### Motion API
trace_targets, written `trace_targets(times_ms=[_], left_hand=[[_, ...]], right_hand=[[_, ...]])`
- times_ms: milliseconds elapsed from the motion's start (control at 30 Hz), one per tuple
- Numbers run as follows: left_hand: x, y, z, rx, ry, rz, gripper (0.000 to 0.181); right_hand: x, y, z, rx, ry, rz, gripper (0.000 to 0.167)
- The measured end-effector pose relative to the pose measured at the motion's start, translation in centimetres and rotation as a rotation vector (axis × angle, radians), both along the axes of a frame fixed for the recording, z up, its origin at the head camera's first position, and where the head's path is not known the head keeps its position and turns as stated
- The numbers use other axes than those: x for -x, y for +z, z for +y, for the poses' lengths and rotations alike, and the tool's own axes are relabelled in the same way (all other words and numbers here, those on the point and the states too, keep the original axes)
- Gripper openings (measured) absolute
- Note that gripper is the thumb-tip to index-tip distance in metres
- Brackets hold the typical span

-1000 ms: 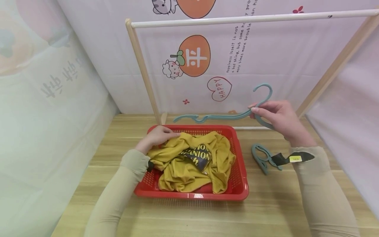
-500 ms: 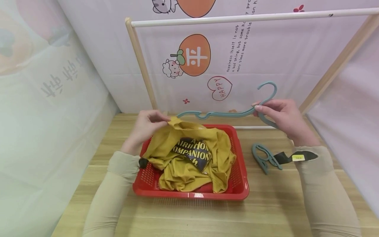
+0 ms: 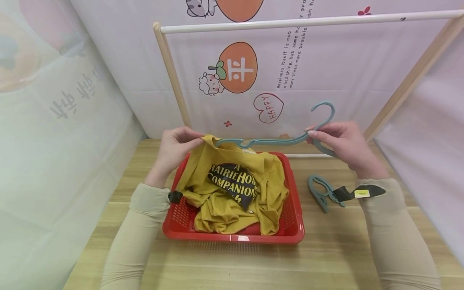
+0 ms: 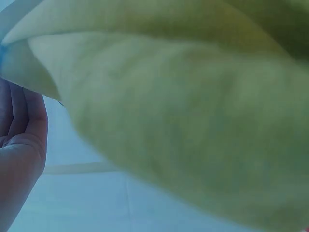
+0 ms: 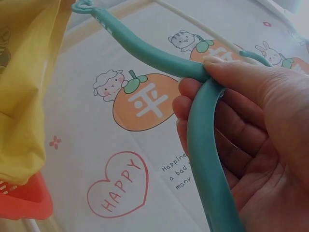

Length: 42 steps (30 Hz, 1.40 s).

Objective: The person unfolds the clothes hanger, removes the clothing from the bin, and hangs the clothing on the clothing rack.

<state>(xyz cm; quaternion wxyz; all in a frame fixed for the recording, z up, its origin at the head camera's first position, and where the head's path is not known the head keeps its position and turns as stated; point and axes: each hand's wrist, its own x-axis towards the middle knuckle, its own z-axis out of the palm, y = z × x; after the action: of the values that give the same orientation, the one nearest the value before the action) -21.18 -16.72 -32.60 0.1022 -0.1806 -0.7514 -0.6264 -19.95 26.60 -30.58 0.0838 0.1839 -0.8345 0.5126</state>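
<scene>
The person's left hand [image 3: 177, 145] pinched the raised upper edge of a mustard-yellow cloth shirt with dark printed lettering [image 3: 232, 181], which hung from those fingers into a red perforated plastic basket [image 3: 232, 238]. The right hand [image 3: 340, 141] gripped a blue-green plastic clothes hanger [image 3: 279, 142] near the base of its hook, between thumb and fingers. The hanger's long arm stretched leftward above the basket, its tip at the shirt's raised edge, near the left fingertips; whether it touched cloth could not be told. A folded blue-green plastic hanger [image 3: 319, 199] lay on the wood-grain table [image 3: 217, 266], right of the basket.
</scene>
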Motion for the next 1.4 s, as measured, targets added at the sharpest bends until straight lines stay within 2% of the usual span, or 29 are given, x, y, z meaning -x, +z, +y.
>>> trace_targets(times_ms=[233, 300, 500, 667, 1000, 1233, 1400], left_hand=[[0.0, 0.1, 0.6, 0.009, -0.066, 0.016, 0.013], [-0.1, 0.1, 0.8, 0.019, -0.061, 0.016, 0.013], [0.0, 0.1, 1.1, 0.021, 0.005, 0.016, 0.016], [0.0, 0.1, 1.4, 0.084, -0.002, -0.012, 0.018], [-0.1, 0.7, 3.0, 0.155, -0.050, 0.023, 0.014], [-0.1, 1.1, 3.9, 0.182, -0.107, 0.001, 0.014], [-0.1, 1.2, 4.4, 0.168, -0.124, -0.002, 0.011]], right_hand=[[0.1, -0.3, -0.7, 0.035, -0.041, -0.002, 0.025], [0.1, -0.3, -0.9, 0.052, -0.042, 0.002, 0.025], [-0.1, -0.2, -0.9, 0.067, -0.036, -0.008, 0.023], [-0.1, -0.1, -1.2, 0.022, -0.046, -0.033, 0.024], [-0.1, 0.0, -2.1, 0.022, -0.010, 0.003, 0.020], [-0.1, 0.1, -2.7, 0.067, 0.037, 0.022, 0.019], [-0.2, 0.2, -3.1, 0.088, 0.044, 0.023, 0.019]])
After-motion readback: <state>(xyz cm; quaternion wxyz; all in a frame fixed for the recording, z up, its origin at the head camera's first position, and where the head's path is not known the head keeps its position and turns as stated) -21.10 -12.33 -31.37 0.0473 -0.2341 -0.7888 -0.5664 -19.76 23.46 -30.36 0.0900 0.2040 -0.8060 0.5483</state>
